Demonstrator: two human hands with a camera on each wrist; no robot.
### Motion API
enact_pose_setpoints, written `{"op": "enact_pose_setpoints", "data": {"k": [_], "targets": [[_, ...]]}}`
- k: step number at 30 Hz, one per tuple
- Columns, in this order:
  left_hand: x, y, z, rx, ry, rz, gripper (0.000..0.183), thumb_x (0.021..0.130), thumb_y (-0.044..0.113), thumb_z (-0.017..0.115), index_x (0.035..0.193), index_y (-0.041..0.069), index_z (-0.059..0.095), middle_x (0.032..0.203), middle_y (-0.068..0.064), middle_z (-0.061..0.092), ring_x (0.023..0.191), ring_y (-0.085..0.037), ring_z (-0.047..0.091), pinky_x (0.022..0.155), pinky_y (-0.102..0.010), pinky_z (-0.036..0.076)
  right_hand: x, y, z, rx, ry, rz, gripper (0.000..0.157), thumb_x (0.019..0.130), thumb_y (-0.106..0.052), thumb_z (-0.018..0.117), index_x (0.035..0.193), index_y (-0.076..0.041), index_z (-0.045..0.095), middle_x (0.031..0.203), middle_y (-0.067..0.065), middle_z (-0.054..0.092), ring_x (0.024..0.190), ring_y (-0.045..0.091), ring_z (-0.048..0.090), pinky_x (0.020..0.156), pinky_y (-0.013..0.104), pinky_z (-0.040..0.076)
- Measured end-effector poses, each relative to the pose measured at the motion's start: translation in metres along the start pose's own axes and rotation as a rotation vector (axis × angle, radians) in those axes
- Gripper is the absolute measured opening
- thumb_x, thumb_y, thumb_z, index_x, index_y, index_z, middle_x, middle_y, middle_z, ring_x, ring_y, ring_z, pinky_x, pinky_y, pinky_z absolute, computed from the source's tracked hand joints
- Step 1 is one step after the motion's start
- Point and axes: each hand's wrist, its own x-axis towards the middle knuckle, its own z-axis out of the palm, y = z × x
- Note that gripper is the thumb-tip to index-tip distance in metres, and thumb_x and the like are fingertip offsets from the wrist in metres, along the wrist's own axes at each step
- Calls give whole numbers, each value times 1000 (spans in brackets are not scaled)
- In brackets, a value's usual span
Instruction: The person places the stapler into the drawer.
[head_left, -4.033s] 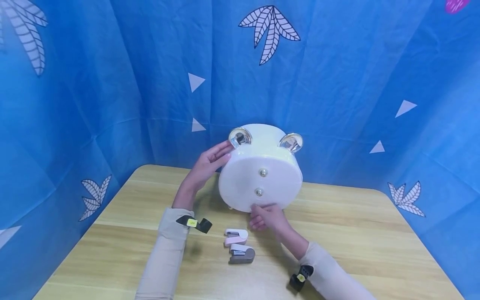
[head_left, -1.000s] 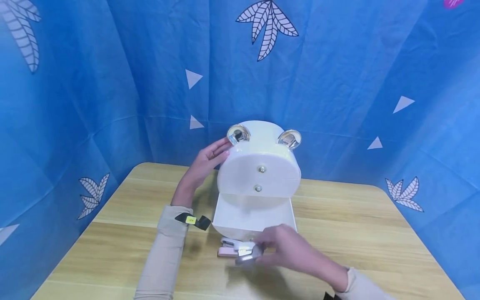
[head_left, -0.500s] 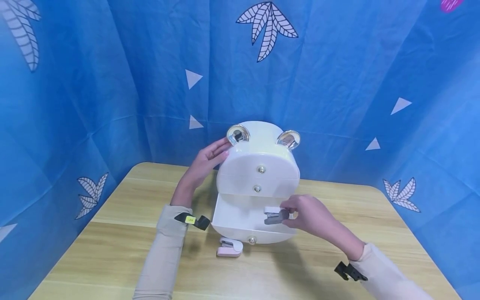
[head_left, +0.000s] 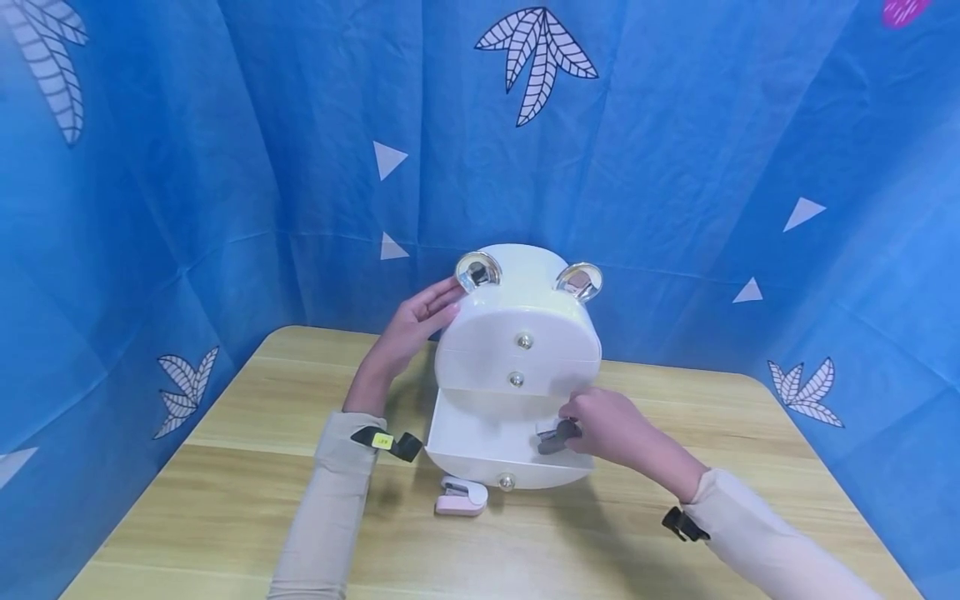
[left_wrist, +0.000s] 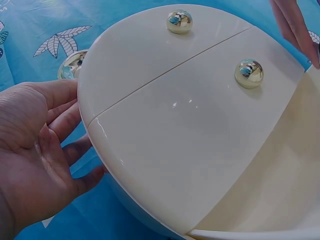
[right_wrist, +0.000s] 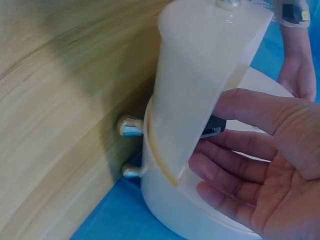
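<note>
A round white drawer box [head_left: 517, 354] with shiny ear-like pieces stands on the table. Its bottom drawer [head_left: 476, 425] is pulled out. My left hand [head_left: 408, 329] rests against the box's left side, fingers fairly straight, as the left wrist view also shows. Over the right part of the drawer, my right hand [head_left: 613, 425] pinches a small grey stapler [head_left: 553, 438] between thumb and fingers. The right wrist view shows only a dark bit of this stapler [right_wrist: 215, 126], the drawer wall hiding the rest. A pink and white stapler [head_left: 461, 497] lies in front of the drawer.
The wooden table [head_left: 300, 492] carries the box near its back edge. Behind and at both sides hangs a blue cloth [head_left: 330, 167] with leaf prints. A round metal knob [head_left: 506, 482] sticks out from the open drawer's front.
The bottom drawer has come out. My right hand has picked up the grey stapler and carried it up and right, then lowered it into the drawer. The left hand has stayed.
</note>
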Motion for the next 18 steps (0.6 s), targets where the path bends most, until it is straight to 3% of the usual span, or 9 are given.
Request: {"op": "enact_pose_setpoints", "data": {"k": [6, 11, 18], "targets": [[0, -1, 1, 0, 0, 4, 56, 103, 27, 61, 156, 19, 42, 157, -2, 50, 147, -20, 46, 121, -44, 38, 1, 2, 9, -46, 87, -39, 20, 70, -7, 85, 68, -13, 67, 67, -3, 56, 64, 11, 45, 55, 25, 41], [0, 0, 2, -11, -3, 8, 56, 104, 25, 61, 156, 18, 42, 157, -3, 50, 147, -21, 46, 121, -44, 38, 1, 3, 18, -84, 164, -48, 17, 73, -12, 88, 87, -10, 77, 84, 2, 70, 81, 22, 63, 68, 37, 56], [0, -1, 2, -15, 2, 4, 56, 104, 24, 61, 156, 17, 42, 157, -4, 49, 147, -21, 45, 121, -44, 38, 1, 0, 20, -107, 246, -58, 25, 74, -17, 90, 95, -11, 78, 93, 4, 75, 92, 26, 67, 78, 44, 57]]}}
